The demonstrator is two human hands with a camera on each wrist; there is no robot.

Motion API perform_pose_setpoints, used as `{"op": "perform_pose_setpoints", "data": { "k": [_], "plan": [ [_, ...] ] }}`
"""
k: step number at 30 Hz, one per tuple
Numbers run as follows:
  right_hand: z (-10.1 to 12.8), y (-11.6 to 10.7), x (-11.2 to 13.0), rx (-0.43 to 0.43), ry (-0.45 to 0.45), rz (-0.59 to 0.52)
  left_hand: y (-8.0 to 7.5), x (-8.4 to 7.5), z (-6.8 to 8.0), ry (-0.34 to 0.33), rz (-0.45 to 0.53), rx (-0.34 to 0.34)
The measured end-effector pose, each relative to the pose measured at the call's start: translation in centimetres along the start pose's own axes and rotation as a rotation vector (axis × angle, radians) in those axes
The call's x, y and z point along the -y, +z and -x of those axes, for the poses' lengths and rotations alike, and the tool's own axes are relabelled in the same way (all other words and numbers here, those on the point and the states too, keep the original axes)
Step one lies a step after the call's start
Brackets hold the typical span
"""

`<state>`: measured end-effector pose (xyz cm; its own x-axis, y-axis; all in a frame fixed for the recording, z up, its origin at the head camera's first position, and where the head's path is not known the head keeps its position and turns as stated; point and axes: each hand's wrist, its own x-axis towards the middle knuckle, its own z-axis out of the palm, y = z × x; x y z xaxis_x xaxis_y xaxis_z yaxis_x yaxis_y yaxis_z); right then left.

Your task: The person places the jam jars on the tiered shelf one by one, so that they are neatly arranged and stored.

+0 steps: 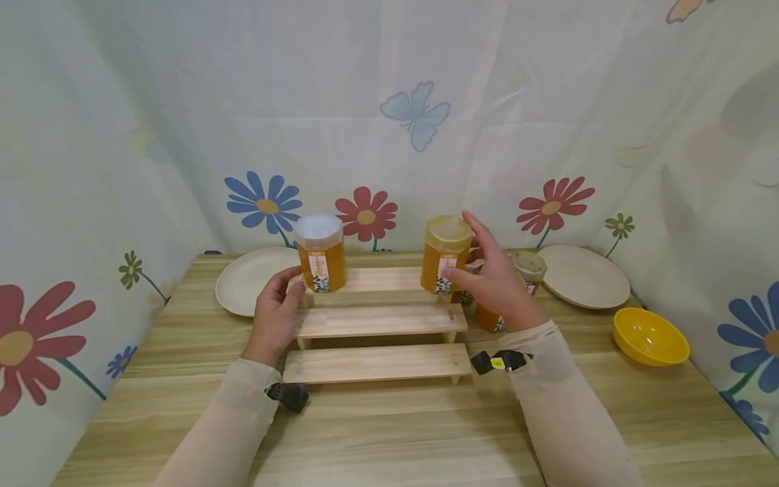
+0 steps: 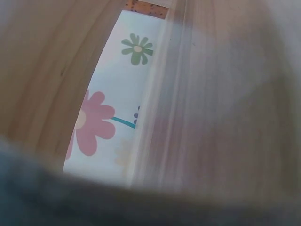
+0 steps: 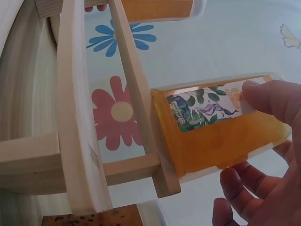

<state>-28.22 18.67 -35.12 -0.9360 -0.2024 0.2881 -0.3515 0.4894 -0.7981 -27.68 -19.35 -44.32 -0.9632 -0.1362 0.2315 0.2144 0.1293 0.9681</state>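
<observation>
Our right hand [image 1: 496, 281] grips a honey jar [image 1: 445, 256] on the stepped rack [image 1: 377, 321]; our left hand [image 1: 276, 318] pinches another jar [image 1: 320, 253], hands well apart.

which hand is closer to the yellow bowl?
Right. The right hand holds the yellow-lidded honey jar on the stand's top step, with the yellow bowl off to its right. The left hand is across the stand, touching the white-lidded jar.
</observation>
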Motion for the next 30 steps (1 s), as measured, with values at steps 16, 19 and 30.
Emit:
{"op": "perform_pose_setpoints", "data": {
  "k": [16,19,30],
  "plan": [
    [-0.4,0.1,-1.3,0.096,-0.043,0.144,0.0,0.2,-0.1,-0.02,-0.049,-0.013],
    [-0.4,0.2,-1.6,0.107,-0.053,0.131,0.0,0.3,-0.1,-0.02,-0.053,-0.014],
    [-0.4,0.4,-1.7,0.124,-0.044,0.102,0.0,0.2,-0.2,-0.024,-0.024,0.0]
  ]
}}
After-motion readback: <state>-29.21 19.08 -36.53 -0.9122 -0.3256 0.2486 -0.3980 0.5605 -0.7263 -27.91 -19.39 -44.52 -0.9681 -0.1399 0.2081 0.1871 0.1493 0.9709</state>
